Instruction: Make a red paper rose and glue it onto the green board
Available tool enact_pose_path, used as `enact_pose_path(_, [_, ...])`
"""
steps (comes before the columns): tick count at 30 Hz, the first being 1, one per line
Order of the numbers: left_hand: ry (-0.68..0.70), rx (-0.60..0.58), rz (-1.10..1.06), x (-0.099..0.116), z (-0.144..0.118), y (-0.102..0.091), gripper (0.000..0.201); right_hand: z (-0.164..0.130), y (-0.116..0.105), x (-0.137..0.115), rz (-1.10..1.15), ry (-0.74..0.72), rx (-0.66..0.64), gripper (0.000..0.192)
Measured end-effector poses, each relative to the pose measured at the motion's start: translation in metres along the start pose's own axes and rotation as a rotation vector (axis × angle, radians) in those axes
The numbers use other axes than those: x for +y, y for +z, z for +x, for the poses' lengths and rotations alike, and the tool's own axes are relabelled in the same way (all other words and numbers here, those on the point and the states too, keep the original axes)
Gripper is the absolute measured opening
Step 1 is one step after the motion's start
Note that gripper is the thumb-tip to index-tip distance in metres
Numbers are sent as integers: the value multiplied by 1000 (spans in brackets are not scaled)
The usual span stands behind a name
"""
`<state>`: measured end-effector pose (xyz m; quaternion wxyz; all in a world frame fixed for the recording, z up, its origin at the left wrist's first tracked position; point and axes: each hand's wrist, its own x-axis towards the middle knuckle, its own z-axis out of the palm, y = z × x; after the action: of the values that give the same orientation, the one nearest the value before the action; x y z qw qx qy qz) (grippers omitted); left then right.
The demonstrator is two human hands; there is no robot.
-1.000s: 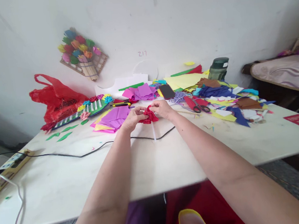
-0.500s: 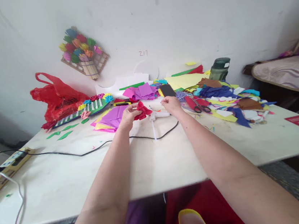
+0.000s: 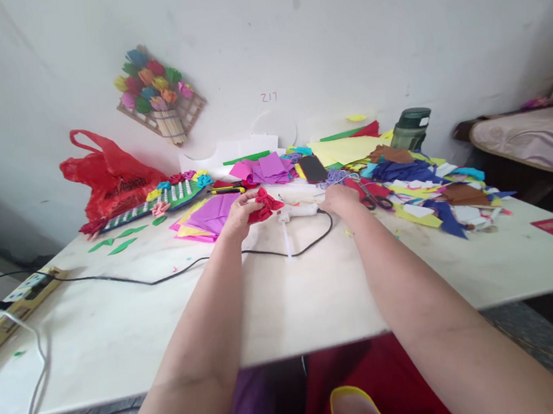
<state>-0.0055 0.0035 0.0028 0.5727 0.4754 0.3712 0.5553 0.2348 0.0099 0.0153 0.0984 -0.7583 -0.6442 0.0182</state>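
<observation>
My left hand (image 3: 239, 213) pinches a crumpled red paper flower (image 3: 265, 204) just above the white table (image 3: 119, 320). My right hand (image 3: 340, 200) rests on the handle end of a white glue gun (image 3: 297, 212) that lies on the table between the two hands; its fingers curl over the gun. The gun's black cord (image 3: 164, 274) runs left across the table. A white glue stick (image 3: 286, 239) pokes toward me from the gun.
Purple and pink paper squares (image 3: 212, 216) lie behind my left hand. Scissors (image 3: 373, 198), a phone (image 3: 313, 168), coloured scraps (image 3: 431, 195) and a green bottle (image 3: 411, 129) sit at the right. A red bag (image 3: 106, 177) and a power strip (image 3: 11, 303) are on the left.
My right hand let go of the red flower and moved right and down onto the glue gun. My left hand kept the flower and lifted it slightly.
</observation>
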Motion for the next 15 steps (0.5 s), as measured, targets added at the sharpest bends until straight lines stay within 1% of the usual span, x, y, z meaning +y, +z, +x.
enact_pose_path(3, [-10, 9, 7, 1, -2, 1, 45, 0, 1, -1, -18, 28, -52, 47])
enact_pose_path(8, [-8, -1, 40, 2, -3, 2, 47, 1, 3, -2, 10, 27, -32, 47])
enact_pose_path(12, [9, -32, 94, 0, -2, 0, 48, 0, 1, -2, 46, 44, 17, 40])
enact_pose_path(15, [25, -72, 128, -3, 0, -2, 46, -1, -1, -3, 118, -9, 90, 32])
